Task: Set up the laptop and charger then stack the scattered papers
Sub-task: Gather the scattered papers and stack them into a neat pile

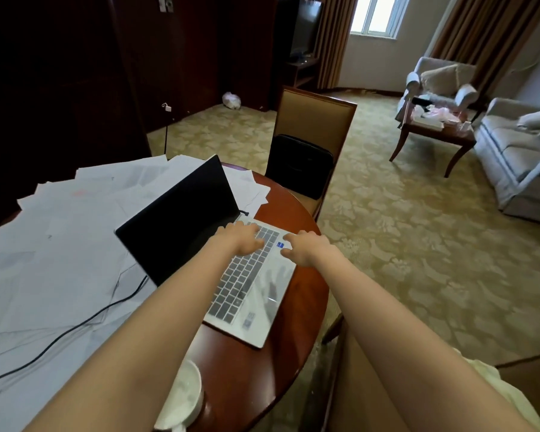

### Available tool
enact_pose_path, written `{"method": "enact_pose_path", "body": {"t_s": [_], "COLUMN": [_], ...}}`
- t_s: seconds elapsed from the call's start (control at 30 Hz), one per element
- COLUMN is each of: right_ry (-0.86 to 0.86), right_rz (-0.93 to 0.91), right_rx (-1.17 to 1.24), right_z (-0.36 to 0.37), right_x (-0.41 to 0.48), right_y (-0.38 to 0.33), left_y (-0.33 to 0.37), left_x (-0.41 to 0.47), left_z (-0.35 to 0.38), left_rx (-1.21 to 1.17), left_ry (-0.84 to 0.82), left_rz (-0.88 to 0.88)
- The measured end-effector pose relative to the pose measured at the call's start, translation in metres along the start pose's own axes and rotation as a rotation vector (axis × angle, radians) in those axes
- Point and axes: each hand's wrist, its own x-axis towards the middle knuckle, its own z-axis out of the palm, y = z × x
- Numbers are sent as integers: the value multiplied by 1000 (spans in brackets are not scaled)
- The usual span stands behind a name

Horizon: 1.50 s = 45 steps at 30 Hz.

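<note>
Bare forearms were seen closest, stretched out over a white cup (184, 391) set at the near rim of the round wooden counter (296, 213). Left hand (242, 240) was laid on the far keys of the laptop (181, 226); right hand (304, 249) was set fingertips-down on the palm rest beside a blue sticker. Grip of both was judged released: nothing pinched or wrapped, only pressed. Laptop was found opened on the right part of the counter, screen dark, lid backing onto the papers. Black cable (75, 330) was traced from behind the lid across the sheets and out at the left edge of view. A small dark plug (245, 212) was noted at the far hinge corner, but whether it was seated in a port could not be told, and no socket end was shown. Setup was judged partly done: laptop placed and opened, power unconfirmed. Scattered papers (60, 244) were spread overlapping across the left part of the counter, unstacked, so that step was judged wholly left. Obstacles noted: cable lying on top of the sheets, laptop appearing to sit on some of them, cup near the rim. Just past the counter a wooden chair (315, 120) with a black bag (300, 165) on its seat was recorded; an armchair (440, 82) and a low side table (434, 135) were seen well apart.
</note>
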Motion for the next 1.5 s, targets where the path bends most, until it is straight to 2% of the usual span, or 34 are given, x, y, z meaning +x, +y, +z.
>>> {"method": "enact_pose_path", "body": {"t_s": [0.53, 0.8, 0.93, 1.2, 1.5], "right_ry": [-26, 0, -57, -79, -88], "right_rz": [-94, -245, -314, -437, -491], "right_rx": [-86, -199, -245, -280, -228], "right_z": [-22, -48, -59, -80, -80], "right_x": [128, 237, 275, 310, 306], "right_y": [35, 58, 70, 75, 36], "left_y": [6, 12, 23, 23, 8], "left_x": [113, 200, 229, 239, 218], "left_z": [-7, -22, -33, -46, -54], "left_rx": [93, 33, -9, -75, 17], "left_ry": [-2, -21, -20, -33, -74], "left_rz": [-72, -213, -304, -450, -424]}}
